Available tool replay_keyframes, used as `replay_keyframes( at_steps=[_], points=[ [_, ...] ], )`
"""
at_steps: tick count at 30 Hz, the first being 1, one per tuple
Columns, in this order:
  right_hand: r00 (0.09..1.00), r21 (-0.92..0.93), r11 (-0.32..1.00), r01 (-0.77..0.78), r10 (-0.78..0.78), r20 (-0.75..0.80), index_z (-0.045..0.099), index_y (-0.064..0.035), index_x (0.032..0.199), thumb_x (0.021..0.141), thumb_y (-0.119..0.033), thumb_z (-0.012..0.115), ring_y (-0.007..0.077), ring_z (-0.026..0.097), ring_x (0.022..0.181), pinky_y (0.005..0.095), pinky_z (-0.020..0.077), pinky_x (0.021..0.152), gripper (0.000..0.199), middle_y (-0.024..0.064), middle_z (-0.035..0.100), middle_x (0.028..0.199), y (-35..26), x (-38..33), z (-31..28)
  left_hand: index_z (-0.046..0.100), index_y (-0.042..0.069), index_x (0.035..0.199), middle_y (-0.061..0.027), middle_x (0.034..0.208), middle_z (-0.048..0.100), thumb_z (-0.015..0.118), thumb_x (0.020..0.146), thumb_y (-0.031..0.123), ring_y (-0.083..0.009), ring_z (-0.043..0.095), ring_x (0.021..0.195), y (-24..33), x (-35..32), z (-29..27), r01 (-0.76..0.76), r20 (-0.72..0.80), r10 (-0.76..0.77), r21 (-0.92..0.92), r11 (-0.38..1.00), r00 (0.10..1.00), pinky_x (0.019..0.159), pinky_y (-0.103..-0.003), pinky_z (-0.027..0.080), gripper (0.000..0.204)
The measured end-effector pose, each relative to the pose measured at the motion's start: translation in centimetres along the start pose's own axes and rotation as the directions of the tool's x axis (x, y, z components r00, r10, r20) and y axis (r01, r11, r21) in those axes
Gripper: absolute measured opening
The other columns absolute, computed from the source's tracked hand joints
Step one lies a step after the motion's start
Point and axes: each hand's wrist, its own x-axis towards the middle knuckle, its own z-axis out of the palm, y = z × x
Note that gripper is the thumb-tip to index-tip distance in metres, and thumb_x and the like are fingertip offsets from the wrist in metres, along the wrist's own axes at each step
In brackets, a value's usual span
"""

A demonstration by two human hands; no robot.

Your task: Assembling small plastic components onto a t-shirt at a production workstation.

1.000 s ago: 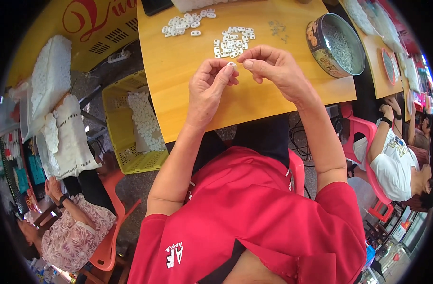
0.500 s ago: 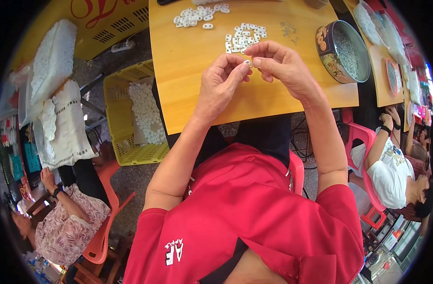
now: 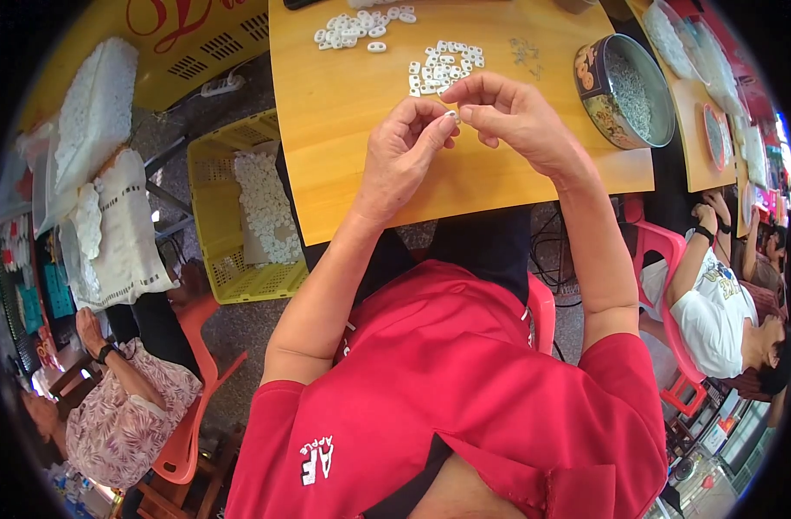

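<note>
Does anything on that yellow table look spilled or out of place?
Nothing stands out. Both hands, left hand and right hand, pinch one small white piece over the table; the other white pieces lie in loose piles, and the round tin stands upright.

A yellow wooden table (image 3: 369, 156) carries two loose clusters of small white plastic pieces: one heap (image 3: 361, 24) near its far edge and a second patch (image 3: 443, 65) just beside it toward the middle, with a single stray piece (image 3: 377, 47) lying between them. A scatter of tiny metal bits (image 3: 525, 52) lies to the right of the second patch, and a round decorated tin (image 3: 624, 91) filled with small silvery parts stands at the table's right edge. On the grey floor (image 3: 240, 333) left of the table sits a yellow slotted crate (image 3: 218, 259) holding more white pieces.
</note>
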Motion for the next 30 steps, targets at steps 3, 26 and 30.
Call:
replay_keyframes(
  at_steps=[3,26,30],
  points=[
    [1.0,-0.037,0.999,-0.001,0.001,0.009,0.067,-0.0027,0.118,0.094,-0.019,0.067,0.0025,0.049,0.069,0.019,0.0407,0.063,0.029,-0.0048,0.062,0.088,-0.1,0.1,-0.1,0.061,-0.002,0.105,-0.0036,0.091,0.066,0.064,0.1,0.014,-0.0102,0.064,0.083,-0.2,0.0,-0.1,-0.003,-0.001,0.003,0.009,1.0,1.0,0.077,-0.025,0.054,0.016],
    [0.933,0.016,0.974,0.226,-0.211,-0.291,0.069,0.0009,0.108,0.097,-0.019,0.069,0.0033,0.053,0.072,0.0189,0.0427,0.062,0.023,-0.0011,0.066,0.085,2.7,0.6,4.3,0.058,0.0,0.103,-0.0044,0.087,0.063,0.062,0.101,0.013,-0.0104,0.061,0.076,0.0,0.2,-0.6,-0.054,-0.116,0.041,-0.112,0.992,0.992,0.072,-0.025,0.052,0.013],
    [0.915,0.011,0.972,0.234,-0.217,-0.339,0.069,0.0004,0.106,0.098,-0.02,0.069,0.003,0.051,0.068,0.0186,0.0414,0.06,0.022,-0.0029,0.064,0.079,2.9,0.5,4.1,0.059,0.0,0.103,-0.0046,0.087,0.064,0.063,0.1,0.013,-0.0106,0.061,0.076,0.0,0.2,-0.5,-0.053,-0.129,0.036,-0.132,0.99,0.991,0.072,-0.025,0.052,0.014]
  ],
)
